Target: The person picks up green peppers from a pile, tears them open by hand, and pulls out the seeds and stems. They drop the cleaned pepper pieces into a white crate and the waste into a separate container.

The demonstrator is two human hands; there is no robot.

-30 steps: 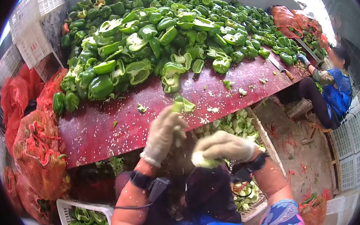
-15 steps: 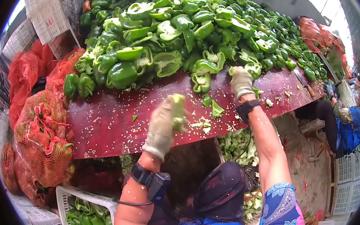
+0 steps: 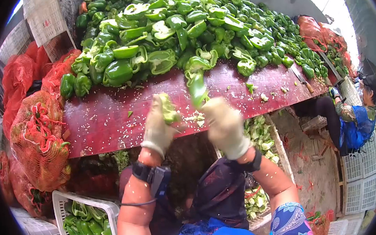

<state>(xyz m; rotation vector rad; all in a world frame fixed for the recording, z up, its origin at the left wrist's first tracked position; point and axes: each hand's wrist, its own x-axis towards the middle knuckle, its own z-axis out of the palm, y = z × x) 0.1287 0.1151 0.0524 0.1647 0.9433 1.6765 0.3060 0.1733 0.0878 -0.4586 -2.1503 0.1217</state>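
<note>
Both my hands wear pale work gloves. My left hand [image 3: 157,128] is closed around a cut green bell pepper [image 3: 168,108], its pale inside facing right, above the front of the dark red table [image 3: 104,124]. My right hand [image 3: 225,125], blurred by motion, is curled over the table's front edge. At its fingertips is a smeared green bell pepper piece [image 3: 198,91], which it seems to grip. Behind lies a large heap of green peppers [image 3: 118,73], with many cut halves [image 3: 162,61] on top.
Pale seeds and scraps litter the table. A knife [image 3: 302,79] lies at its right. Red mesh sacks [image 3: 39,140] stand left, above a white crate [image 3: 86,197] of peppers. Pepper trimmings [image 3: 260,140] fill a container below the edge. Another person [image 3: 358,124] sits at right.
My right hand has come away from the heap, moving left and toward me, with a blurred pepper piece at its fingertips. My left hand, still on its pepper, has shifted slightly left; the view has shifted too.
</note>
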